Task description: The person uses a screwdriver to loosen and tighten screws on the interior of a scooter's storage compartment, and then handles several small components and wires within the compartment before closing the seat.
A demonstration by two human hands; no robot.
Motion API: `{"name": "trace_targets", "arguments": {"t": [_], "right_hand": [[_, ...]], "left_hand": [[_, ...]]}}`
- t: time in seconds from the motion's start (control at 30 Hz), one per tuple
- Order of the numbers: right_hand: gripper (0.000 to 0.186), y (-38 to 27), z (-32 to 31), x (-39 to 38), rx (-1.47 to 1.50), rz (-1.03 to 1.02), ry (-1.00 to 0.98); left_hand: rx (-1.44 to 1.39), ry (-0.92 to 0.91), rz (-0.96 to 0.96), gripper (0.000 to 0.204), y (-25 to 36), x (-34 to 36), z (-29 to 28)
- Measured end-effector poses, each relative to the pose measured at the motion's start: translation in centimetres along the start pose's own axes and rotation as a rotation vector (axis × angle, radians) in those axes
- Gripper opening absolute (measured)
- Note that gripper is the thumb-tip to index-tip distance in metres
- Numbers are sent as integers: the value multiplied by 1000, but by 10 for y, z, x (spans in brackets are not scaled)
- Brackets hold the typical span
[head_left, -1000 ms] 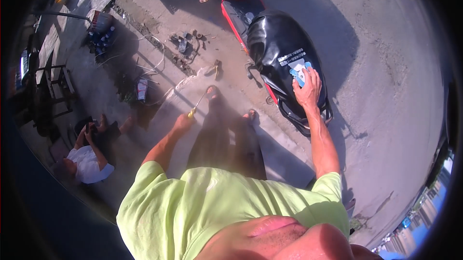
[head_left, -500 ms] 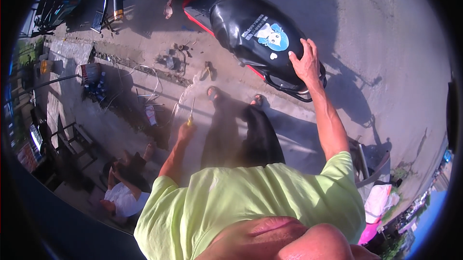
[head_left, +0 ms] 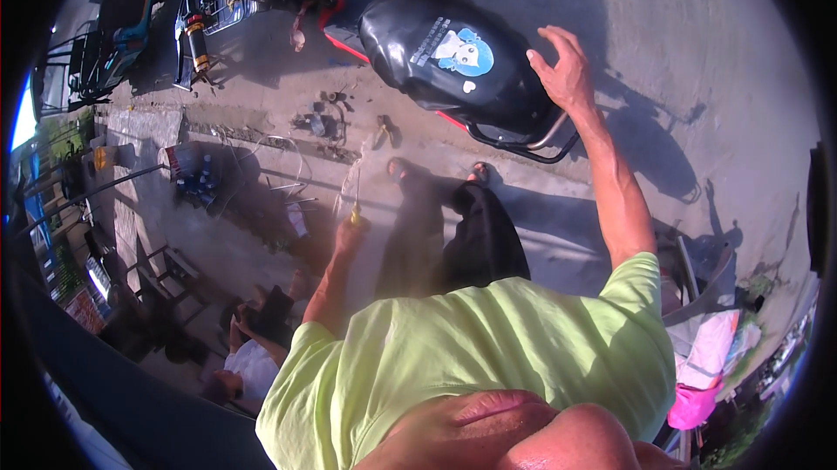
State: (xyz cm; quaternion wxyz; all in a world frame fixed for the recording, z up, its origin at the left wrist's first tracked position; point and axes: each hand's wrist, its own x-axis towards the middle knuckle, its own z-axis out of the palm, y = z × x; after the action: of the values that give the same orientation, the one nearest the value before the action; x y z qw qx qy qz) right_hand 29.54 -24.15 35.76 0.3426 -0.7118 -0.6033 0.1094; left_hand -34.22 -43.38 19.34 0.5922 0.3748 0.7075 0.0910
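My left hand (head_left: 348,238) is closed around the yellow handle of a screwdriver (head_left: 356,211), its thin shaft pointing away from me. My right hand (head_left: 568,76) is stretched out beside the rear end of a scooter's black seat (head_left: 397,51). Its fingers and thumb are apart, and nothing is in it. The seat has a glossy cover with a blue and white cartoon figure (head_left: 466,53) and a small white heart. Behind the seat a metal grab rail (head_left: 549,134) curves below my right wrist. Red body panels show along the scooter's side.
Small dark parts (head_left: 321,121) lie on the ground left of the scooter. Further left stand a bucket (head_left: 179,160) and a wooden stool (head_left: 174,282). A person in a white top (head_left: 253,370) sits at lower left. A pink and white bag (head_left: 704,365) is at lower right.
My right hand has come off the seat's rear and moved slightly right and away. The scooter appears shifted left in view as my head turned. The left hand still grips the screwdriver.
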Motion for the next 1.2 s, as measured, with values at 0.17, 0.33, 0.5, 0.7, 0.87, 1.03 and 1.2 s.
{"name": "trace_targets", "arguments": {"t": [0.17, 0.33, 0.5, 0.7, 0.87, 1.03, 1.2], "right_hand": [[48, -27, 12, 14, 34, -64, 36], [53, -101, 59, 13, -2, -258, -8], [55, -101, 87, -7, -91, -211, -142], [68, -69, 109, -7, -159, -48, -189], [81, 4, 141, -39, -367, -43, -187], [79, 9, 135, -48, -335, -41, -183], [66, 1, 137, -39, -197, -66, -97]], "left_hand": [[71, -33, -140, 25, -20, -2, 4], [112, -18, -220, 28, -35, -6, 11], [84, -34, -222, 28, -6, -20, 44], [76, -84, -202, 27, -2, -10, 44], [135, -53, -155, 25, -3, 4, 35], [125, 7, -191, 23, 21, 9, 34], [-63, 43, -109, 24, 30, 13, 26]]}}
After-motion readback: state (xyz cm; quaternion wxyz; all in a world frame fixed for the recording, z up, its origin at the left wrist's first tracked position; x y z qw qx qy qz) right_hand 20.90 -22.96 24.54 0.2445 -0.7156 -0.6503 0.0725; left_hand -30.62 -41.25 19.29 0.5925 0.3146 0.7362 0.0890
